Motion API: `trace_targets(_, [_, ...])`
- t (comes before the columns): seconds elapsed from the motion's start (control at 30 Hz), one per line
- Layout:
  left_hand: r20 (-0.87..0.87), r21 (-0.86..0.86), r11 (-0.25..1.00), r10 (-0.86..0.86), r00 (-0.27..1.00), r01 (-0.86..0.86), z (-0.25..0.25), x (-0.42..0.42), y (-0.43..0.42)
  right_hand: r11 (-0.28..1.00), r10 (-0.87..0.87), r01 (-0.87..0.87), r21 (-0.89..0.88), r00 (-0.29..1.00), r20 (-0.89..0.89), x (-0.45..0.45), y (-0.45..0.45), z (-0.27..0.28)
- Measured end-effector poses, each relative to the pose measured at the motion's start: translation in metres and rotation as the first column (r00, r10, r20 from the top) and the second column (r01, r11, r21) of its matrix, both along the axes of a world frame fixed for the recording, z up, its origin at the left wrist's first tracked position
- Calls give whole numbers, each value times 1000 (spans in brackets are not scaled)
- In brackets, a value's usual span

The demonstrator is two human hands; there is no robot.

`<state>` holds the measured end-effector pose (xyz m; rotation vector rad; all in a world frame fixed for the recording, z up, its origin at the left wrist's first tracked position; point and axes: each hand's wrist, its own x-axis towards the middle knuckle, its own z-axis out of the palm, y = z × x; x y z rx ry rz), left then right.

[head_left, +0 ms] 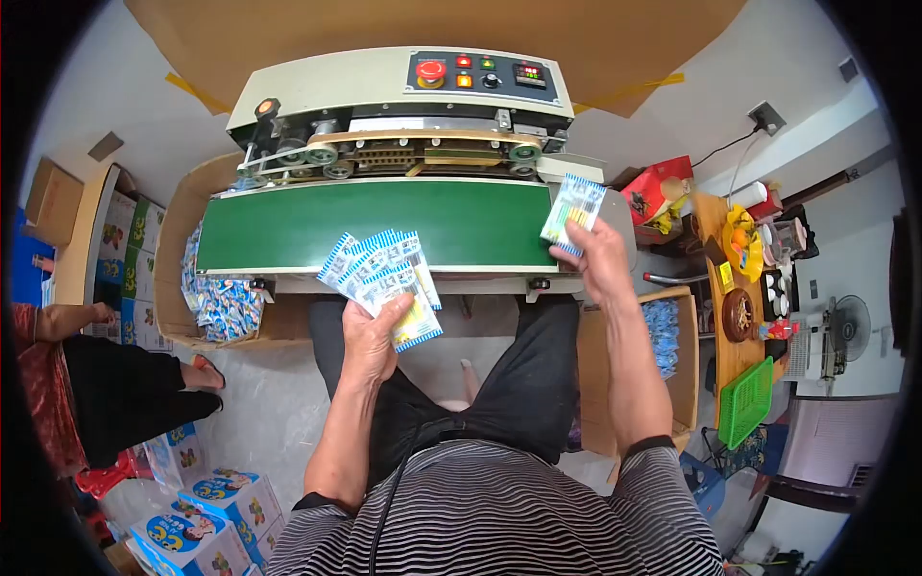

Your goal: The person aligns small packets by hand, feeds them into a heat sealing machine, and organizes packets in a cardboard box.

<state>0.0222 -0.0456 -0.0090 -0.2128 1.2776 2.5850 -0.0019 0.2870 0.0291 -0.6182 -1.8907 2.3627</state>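
Note:
My left hand is closed on a fanned bunch of several small packets with blue-striped ends, held over the front edge of the green belt. In my right hand is a single packet of the same kind, pinched near its lower end and held at the belt's right end. Behind the belt stands a sealing machine with a red button, small lit buttons and a display. My right fingertips are partly hidden behind the packet.
A carton of blue packets stands left of the machine, another carton at the right. A co-worker is at the far left, above printed boxes. A wooden table holds a green basket.

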Motion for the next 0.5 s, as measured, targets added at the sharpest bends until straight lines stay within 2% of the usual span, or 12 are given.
trace_targets(0.17, [23, -61, 997, 58, 998, -56, 3, -4, 9, 997, 71, -70, -22, 993, 90, -46, 30, -6])
trace_targets(0.33, [86, -31, 998, 58, 995, -56, 3, -8, 6, 978, 202, -209, 18, 963, 179, -72, 14, -6])
trace_targets(0.43, [139, 145, 989, -10, 990, -10, 2, -10, 2, 968, 247, -250, -7, 948, 200, -86, -8, -13])
trace_targets(0.5, [132, 143, 990, -12, 991, -7, 4, -12, 2, 953, 303, -297, -60, 938, 170, -94, -25, -18])
